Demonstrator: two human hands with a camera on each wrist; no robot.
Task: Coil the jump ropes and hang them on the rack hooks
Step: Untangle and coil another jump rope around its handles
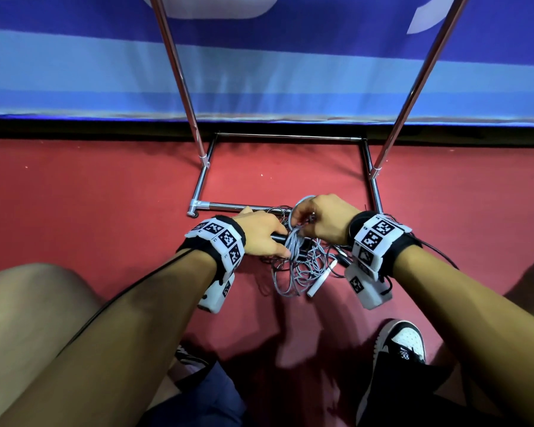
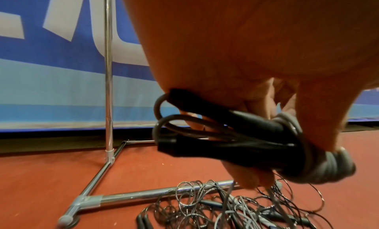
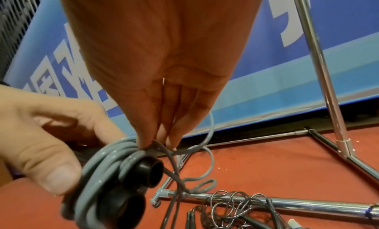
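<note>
My left hand (image 1: 261, 234) is wrapped round the 2 black handles (image 2: 221, 135) of a grey jump rope (image 3: 106, 161), thumb pressing the wound cord against them. The handles lie side by side, long axis running across me from left palm toward right fingers, open ends facing my right hand (image 1: 322, 218). The fingers (image 3: 156, 128) of that hand are drawn together at the tips, pinching the loose cord just above the bundle; the free tail loops down from them toward the floor (image 1: 105, 195).

The cord looks light, soft and springy, so I judge it will unwind unless I keep tension and trap each turn under my thumb. The rigid handles are the sensible place to hold.

Below my fingers lies a tangle of other ropes (image 2: 225, 206), partly over the rack's base bar (image 2: 143, 196). The rack (image 1: 182, 78) rises beyond my knuckles; its hooks are out of view.
</note>
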